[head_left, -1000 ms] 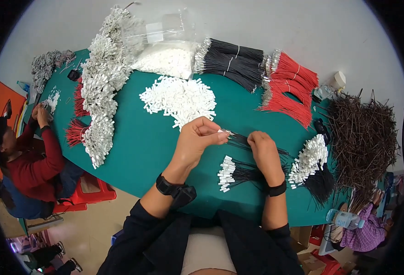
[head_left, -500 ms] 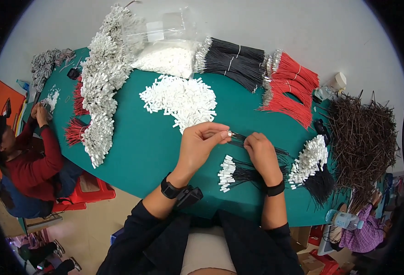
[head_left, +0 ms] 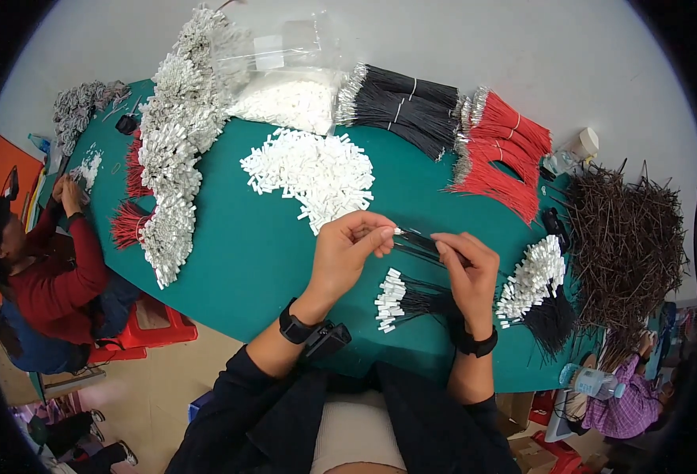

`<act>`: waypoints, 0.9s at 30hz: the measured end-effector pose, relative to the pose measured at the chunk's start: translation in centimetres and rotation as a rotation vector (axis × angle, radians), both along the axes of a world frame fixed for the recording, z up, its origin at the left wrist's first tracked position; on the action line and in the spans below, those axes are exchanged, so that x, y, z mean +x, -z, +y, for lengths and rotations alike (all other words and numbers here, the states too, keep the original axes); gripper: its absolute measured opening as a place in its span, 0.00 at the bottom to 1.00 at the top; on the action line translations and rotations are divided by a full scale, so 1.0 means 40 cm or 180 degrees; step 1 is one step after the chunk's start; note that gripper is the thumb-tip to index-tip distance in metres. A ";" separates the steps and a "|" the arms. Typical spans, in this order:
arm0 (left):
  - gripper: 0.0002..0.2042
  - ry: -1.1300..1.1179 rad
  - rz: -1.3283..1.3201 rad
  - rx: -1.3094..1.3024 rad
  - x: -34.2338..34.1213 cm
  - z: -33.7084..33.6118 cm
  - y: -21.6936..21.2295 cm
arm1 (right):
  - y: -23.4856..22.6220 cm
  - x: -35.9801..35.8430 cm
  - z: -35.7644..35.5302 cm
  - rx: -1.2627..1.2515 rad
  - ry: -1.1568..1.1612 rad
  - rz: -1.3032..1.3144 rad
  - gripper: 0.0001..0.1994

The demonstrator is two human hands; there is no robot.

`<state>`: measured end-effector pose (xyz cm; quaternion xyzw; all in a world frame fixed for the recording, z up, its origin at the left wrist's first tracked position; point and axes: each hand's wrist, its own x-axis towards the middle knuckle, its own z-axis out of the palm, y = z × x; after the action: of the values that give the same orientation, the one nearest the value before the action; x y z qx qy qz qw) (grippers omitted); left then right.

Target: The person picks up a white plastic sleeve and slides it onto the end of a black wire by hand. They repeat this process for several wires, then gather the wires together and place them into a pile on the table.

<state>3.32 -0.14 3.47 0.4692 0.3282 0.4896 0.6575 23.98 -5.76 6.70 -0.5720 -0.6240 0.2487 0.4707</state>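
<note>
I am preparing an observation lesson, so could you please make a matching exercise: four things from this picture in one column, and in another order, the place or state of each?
1. Left hand
2. Right hand
3. White pile
4. Bag

A. Holding black wires
B. Transparent, behind the pile
C. Pinching a white piece
D. Loose on the green table

Pairs: 1-C, 2-A, 3-D, 4-B

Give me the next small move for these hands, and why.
Perhaps use the left hand to press the small white sleeve snugly onto a black wire: it shows at that hand's fingertips, the right hand grips the black wires close by, and the white-tipped bundle nearby wears similar sleeves. Whether it is already seated is too small to tell.
</note>
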 end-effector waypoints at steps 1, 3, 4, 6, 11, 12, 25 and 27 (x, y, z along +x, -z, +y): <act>0.07 -0.0007 0.0036 -0.0014 0.000 -0.002 -0.002 | -0.012 -0.006 -0.003 0.0041 0.0062 0.0016 0.06; 0.07 -0.0011 0.0073 -0.0028 0.000 -0.005 -0.007 | -0.029 -0.016 -0.008 0.0124 0.0191 0.0046 0.05; 0.07 -0.0027 0.0135 -0.0029 0.000 -0.006 -0.010 | -0.032 -0.019 -0.009 0.0123 0.0195 0.0047 0.05; 0.07 -0.0063 0.0259 -0.0030 0.000 -0.008 -0.014 | -0.038 -0.025 -0.012 0.0173 0.0171 0.0160 0.04; 0.07 -0.0068 0.0367 -0.0056 0.003 -0.015 -0.019 | -0.040 -0.036 -0.019 0.0192 0.0201 0.0150 0.04; 0.07 -0.0079 0.0402 -0.0054 0.002 -0.016 -0.022 | -0.039 -0.040 -0.018 0.0190 0.0201 0.0150 0.04; 0.07 0.0019 0.0309 -0.0099 0.003 -0.023 -0.022 | -0.034 -0.058 -0.024 0.0449 0.0241 -0.0027 0.05; 0.07 0.0041 0.0297 -0.0103 0.003 -0.023 -0.022 | -0.033 -0.058 -0.024 0.0474 0.0248 -0.0050 0.05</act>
<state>3.46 -1.07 4.34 0.4829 0.3634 0.4576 0.6521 21.68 -6.72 8.01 -0.5612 -0.6218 0.1785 0.5163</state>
